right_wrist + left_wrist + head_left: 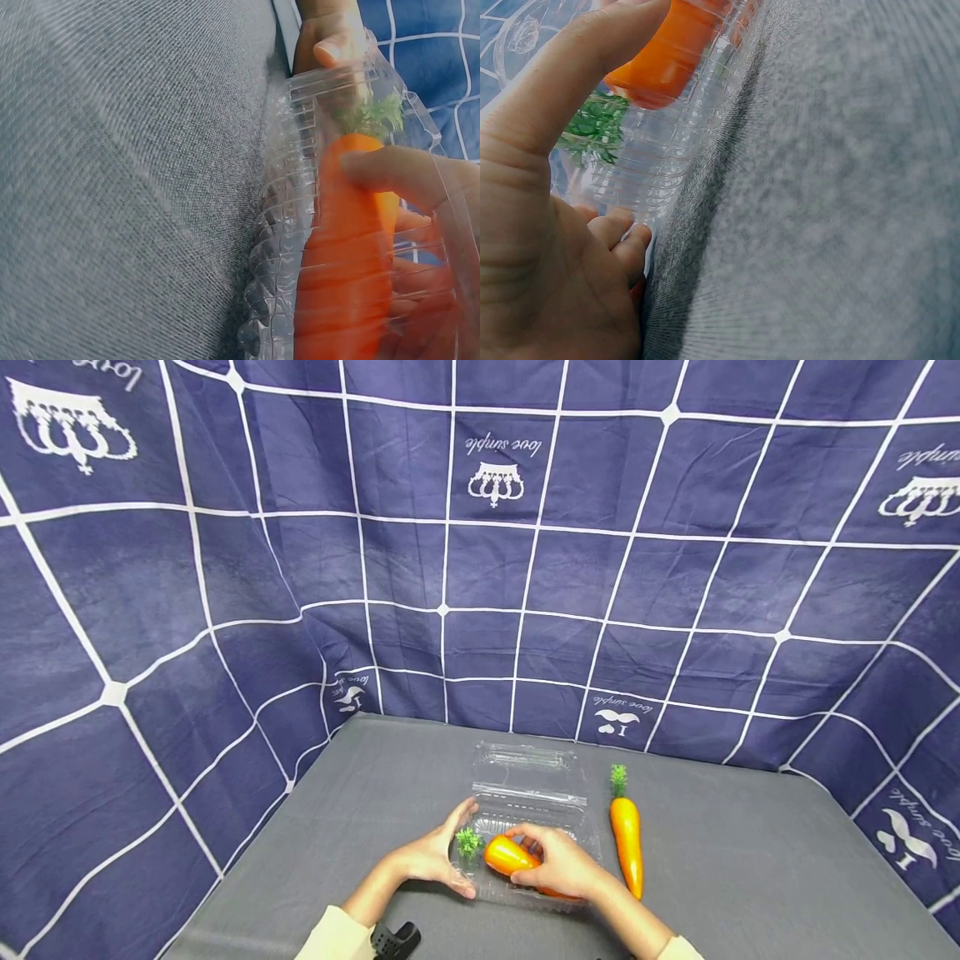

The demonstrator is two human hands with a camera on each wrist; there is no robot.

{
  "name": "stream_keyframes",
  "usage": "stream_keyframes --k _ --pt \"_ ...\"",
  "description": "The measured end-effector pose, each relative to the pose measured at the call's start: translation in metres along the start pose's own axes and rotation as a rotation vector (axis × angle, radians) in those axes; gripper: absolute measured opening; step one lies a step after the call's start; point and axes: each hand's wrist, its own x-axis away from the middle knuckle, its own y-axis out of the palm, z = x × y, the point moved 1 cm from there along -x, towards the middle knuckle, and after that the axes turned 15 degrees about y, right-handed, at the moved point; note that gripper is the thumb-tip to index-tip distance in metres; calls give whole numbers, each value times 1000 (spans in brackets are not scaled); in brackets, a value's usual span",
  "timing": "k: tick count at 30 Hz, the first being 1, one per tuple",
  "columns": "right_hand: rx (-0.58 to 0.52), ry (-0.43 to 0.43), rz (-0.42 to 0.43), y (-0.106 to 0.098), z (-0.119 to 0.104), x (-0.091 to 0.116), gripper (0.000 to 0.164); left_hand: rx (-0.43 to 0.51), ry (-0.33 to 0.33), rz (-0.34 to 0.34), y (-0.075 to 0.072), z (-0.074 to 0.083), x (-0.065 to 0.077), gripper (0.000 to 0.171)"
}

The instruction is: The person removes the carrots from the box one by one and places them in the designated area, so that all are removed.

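Note:
A clear plastic clamshell container [528,814] stands on the grey cloth, its lid [525,760] folded back on the far side. An orange toy carrot [506,855] lies slantwise inside it, green leafy top [468,842] toward the left end. My right hand [562,862] reaches into the container and grips the carrot's body, thumb on the near side. At the container's left end, my left hand [431,856] holds it between spread thumb and fingers; the left wrist view shows the thumb [577,67] along the near wall. The carrot's tip is partly hidden by the right hand.
A second toy carrot [627,843] lies right of the container, leaves pointing away. A black strap-like object [396,941] shows near the left sleeve. Blue gridded cloth [495,560] hangs behind and at both sides of the grey surface [750,860].

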Motion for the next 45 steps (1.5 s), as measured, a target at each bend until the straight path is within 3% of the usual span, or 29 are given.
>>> stream_keyframes --k 10,16,32,45 --pt "-19 -21 49 -4 0 1 49 -12 2 2 -1 2 0 134" --pt "-59 -18 111 -9 -3 0 50 -16 -31 11 0 2 0 136" --pt "-283 170 316 -30 -7 0 53 -10 2 1 0 1 -1 135" --pt "-348 210 387 -39 1 4 52 -26 17 3 0 2 1 135"
